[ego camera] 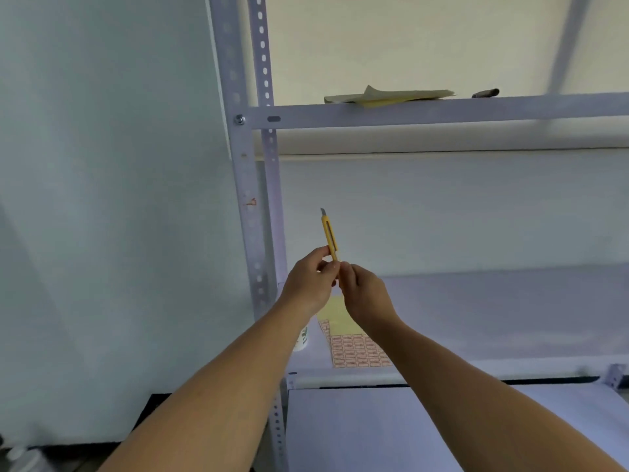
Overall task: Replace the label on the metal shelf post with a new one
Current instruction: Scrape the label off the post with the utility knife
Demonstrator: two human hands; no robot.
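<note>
The person stood at a metal shelf unit with both bare hands raised in front of the shelf post (253,212). The left grip (309,284) was curled round the lower end of a yellow utility knife (329,236). The right grip (366,294) pinched the same end from the other side with its fingertips. The knife stood nearly upright, a short length of blade showing at its top, just right of the post and not touching it.

The old label (251,201) seemed to be only a small reddish scrap stuck to the post's face, up and to the left of the hands. It was too small to read. The new ones lay on a sheet of labels (357,352) flat on the lower shelf (510,301), below the right wrist and beside a white bottle (301,338). Loose papers (388,96) rested on the upper shelf.

The knife looked light, slim and stiff, so a hold on its plastic body well below the blade would probably serve best. The blade itself was likely thin and brittle, better laid shallow against the metal than levered. The scrap was probably thin paper on old glue, apt to tear off in bits. A fresh label would be floppy and sticky, best lifted by one corner and kept off the fingers.
</note>
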